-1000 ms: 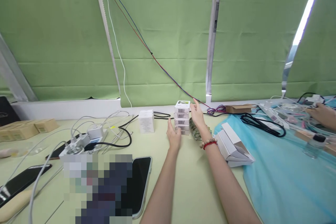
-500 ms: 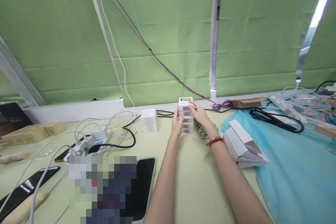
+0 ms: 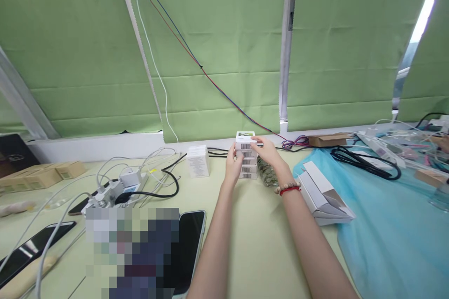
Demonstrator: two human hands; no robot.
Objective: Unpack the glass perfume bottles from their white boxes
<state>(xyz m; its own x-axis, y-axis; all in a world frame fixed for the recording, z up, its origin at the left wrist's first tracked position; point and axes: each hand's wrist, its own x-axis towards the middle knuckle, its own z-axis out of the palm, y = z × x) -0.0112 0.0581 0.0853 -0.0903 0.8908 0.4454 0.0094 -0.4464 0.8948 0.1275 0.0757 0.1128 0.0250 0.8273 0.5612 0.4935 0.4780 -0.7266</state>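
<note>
A stack of several small white boxes with barcode labels (image 3: 247, 159) stands near the far edge of the pale green table (image 3: 259, 243). My left hand (image 3: 233, 166) presses against the stack's left side. My right hand (image 3: 269, 153), with a bead bracelet and a red cord at the wrist, lies on the stack's right side, its fingers over the top box. Both hands clasp the stack between them.
A lone white box (image 3: 198, 161) stands to the left. Chargers and tangled cables (image 3: 126, 184) and phones (image 3: 185, 250) lie at the front left. Flat white cartons (image 3: 321, 194) lie at the right beside a blue sheet (image 3: 393, 224) with a black cable (image 3: 365, 161). Brown boxes (image 3: 38, 175) sit far left.
My right hand came down from the top rear of the stack onto its right side and top box. My left hand closed against the left side. The camera shifted slightly.
</note>
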